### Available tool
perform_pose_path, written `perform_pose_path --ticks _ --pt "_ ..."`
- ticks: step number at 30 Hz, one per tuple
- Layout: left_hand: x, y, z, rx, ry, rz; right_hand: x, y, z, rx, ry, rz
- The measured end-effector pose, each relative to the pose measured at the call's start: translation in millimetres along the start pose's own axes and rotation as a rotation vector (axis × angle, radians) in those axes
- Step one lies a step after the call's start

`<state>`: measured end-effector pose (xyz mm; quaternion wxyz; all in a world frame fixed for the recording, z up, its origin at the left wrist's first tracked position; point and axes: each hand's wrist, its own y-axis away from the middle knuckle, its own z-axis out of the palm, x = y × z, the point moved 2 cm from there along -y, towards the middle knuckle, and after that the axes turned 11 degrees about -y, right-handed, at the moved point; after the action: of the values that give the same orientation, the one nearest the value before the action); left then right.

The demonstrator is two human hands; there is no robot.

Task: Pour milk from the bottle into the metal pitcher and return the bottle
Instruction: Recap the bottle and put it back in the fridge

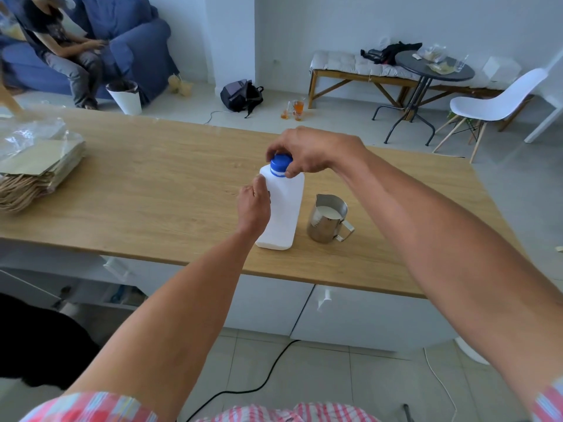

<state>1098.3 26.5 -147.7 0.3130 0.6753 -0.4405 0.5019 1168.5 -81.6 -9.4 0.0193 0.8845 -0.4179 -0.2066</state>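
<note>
A white plastic milk bottle [285, 214] stands upright on the wooden table [158, 190], near its front edge. My left hand [253, 205] grips the bottle's left side. The bottle's blue cap [279, 166] sits on the neck, and the fingers of my right hand [310, 153] are closed around it from above. Just right of the bottle stands the metal pitcher [327, 219], with milk inside and its handle pointing right toward me.
A stack of brown paper bags [33, 175] with clear plastic on top lies at the table's left end. Beyond the table are a person seated on a blue sofa [134, 41], a white bin [125, 95], a backpack [240, 94], a bench, a round table and a white chair [499, 105].
</note>
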Motion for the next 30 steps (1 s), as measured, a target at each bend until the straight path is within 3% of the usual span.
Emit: perform_pose_path --ticks 7,15,22,26,30 --pt "2 4 0 0.024 -0.017 0.01 0 -5 -1 0.09 -0.001 0.066" --pt "3 4 0 0.012 -0.023 0.02 -2 -5 -1 0.051 0.078 0.008" --pt "3 4 0 0.028 -0.045 0.025 -3 -11 19 0.352 0.154 0.113" --pt "1 3 1 0.024 -0.055 0.016 2 -9 25 0.397 0.18 0.119" --pt "-1 2 4 0.056 -0.032 -0.002 18 2 37 0.418 0.352 0.009"
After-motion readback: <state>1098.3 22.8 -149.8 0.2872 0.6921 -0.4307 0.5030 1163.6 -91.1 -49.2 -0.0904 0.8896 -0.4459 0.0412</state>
